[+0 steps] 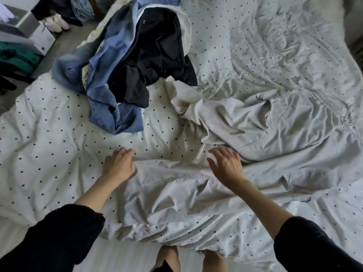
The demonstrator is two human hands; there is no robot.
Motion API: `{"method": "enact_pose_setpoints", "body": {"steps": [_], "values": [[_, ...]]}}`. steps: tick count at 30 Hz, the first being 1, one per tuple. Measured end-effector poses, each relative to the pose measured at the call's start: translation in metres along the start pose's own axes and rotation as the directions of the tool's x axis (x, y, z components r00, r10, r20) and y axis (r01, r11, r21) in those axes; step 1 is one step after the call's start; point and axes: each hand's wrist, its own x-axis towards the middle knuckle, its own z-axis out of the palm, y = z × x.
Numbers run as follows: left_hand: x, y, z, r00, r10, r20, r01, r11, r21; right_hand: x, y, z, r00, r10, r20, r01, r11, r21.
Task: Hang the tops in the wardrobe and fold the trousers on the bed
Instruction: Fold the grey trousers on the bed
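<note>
Pale grey trousers lie spread across the dotted bed cover, waistband toward the right, one leg running down toward me. My left hand rests flat on the edge of that near leg, its fingers relaxed. Just above the same leg hovers my right hand, fingers spread and holding nothing. A heap of clothes sits at the back left: blue denim, a dark garment and a white piece under them.
The white bed cover with black dots fills most of the view. Beside the bed at the far left stand white boxes, white shoes and a green item on the floor.
</note>
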Motion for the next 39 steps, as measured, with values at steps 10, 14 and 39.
{"method": "enact_pose_setpoints", "body": {"steps": [10, 14, 39], "values": [[0.141, 0.101, -0.054, 0.862, 0.363, -0.355, -0.399, 0.916, -0.034, 0.138, -0.003, -0.045, 0.995, 0.071, -0.069, -0.08, 0.988, -0.134], [0.166, 0.104, -0.066, 0.806, 0.468, -0.361, -0.492, 0.87, 0.028, 0.15, -0.003, -0.048, 0.986, -0.021, -0.167, 0.007, 0.996, -0.088], [0.103, -0.049, -0.089, 0.965, -0.032, -0.26, -0.02, 0.981, -0.193, 0.123, -0.079, -0.024, 0.999, 0.03, 0.03, -0.032, 0.999, 0.044]]}}
